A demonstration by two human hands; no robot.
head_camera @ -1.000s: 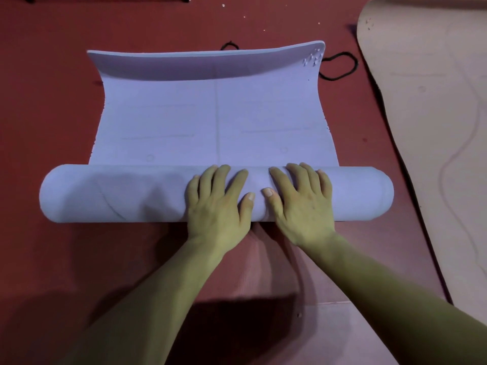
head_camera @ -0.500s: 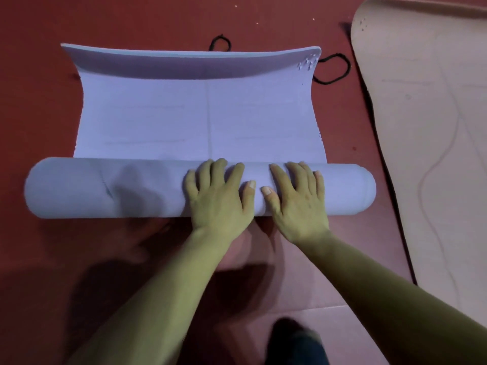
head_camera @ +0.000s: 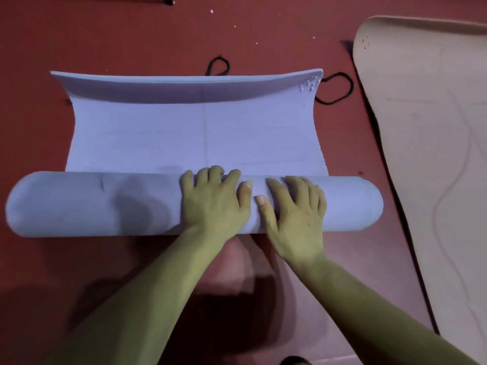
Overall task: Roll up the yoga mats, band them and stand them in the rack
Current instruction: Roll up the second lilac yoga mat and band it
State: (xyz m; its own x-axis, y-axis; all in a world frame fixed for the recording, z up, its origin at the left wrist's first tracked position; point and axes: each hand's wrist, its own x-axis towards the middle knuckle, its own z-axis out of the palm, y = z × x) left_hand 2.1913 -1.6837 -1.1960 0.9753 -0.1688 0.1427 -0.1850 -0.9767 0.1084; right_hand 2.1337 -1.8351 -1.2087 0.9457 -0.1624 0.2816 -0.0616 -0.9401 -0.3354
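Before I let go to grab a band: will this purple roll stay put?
Probably not. The roll is round, so it may wander. The mat's far edge curls up, suggesting springy foam that could unwind.

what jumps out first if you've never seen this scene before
A half-rolled lilac mat fills the middle of the red floor, its roll nearest the camera. The left hand and right hand press side by side on the roll. A beige mat lies flat at the right, and black bands sit past the lilac mat's far edge.
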